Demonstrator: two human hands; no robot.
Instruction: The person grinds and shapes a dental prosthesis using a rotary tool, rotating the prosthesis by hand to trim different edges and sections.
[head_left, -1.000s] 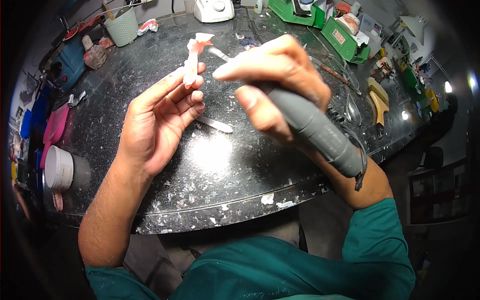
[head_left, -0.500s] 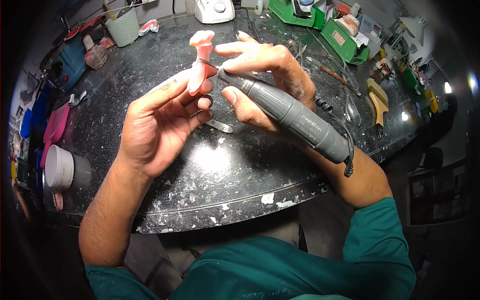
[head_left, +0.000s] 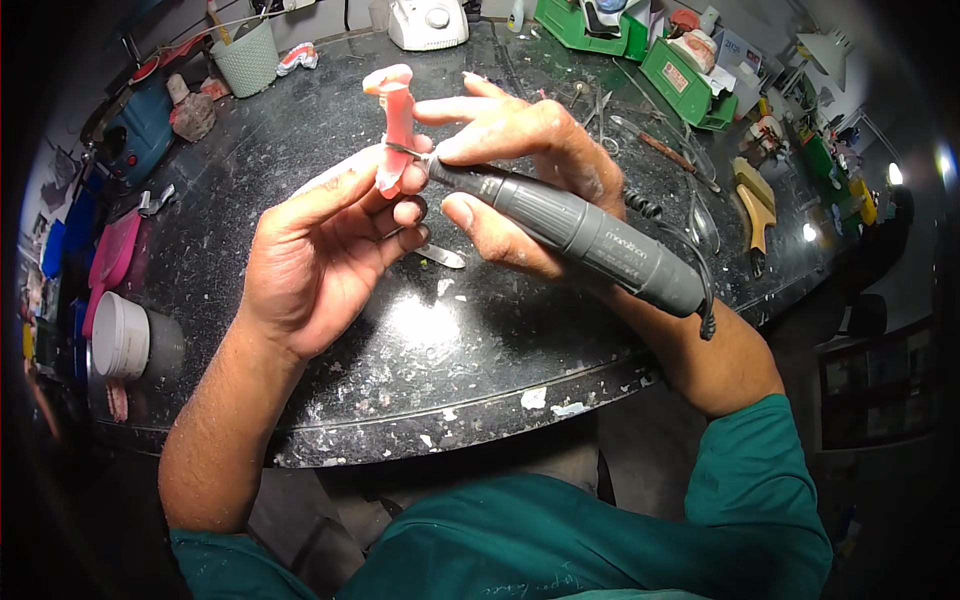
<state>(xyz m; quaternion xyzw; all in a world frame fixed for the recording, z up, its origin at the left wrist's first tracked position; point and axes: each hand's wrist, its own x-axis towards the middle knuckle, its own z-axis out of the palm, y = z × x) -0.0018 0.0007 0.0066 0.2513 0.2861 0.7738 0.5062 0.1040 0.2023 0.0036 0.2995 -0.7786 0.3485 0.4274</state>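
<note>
My left hand [head_left: 320, 250] pinches a pink denture [head_left: 397, 120] by its lower end, thumb on one side and fingers on the other. The denture stands tilted above the bench, seen nearly edge-on. In my right hand [head_left: 540, 170] is a dark grey rotary handpiece [head_left: 570, 225], held like a pen. A thin bur [head_left: 405, 149] at its tip lies against the denture, just above my left fingertips. One right finger reaches out to the denture's side. From the handpiece's rear end a black cord [head_left: 706, 300] loops away. Beneath my hands a small metal blade [head_left: 440, 256] lies on the bench.
The black bench [head_left: 480, 375] is speckled with debris. A white tub [head_left: 120, 335] stands at left, a white control box [head_left: 428, 22] at the far side. Right lie a wooden brush [head_left: 756, 205], a knife [head_left: 655, 145] and green bins [head_left: 685, 80].
The denture has tipped and shifted slightly left. My right hand has brought the handpiece left and a little lower, its bur now further down the denture. Both hands keep their hold.
</note>
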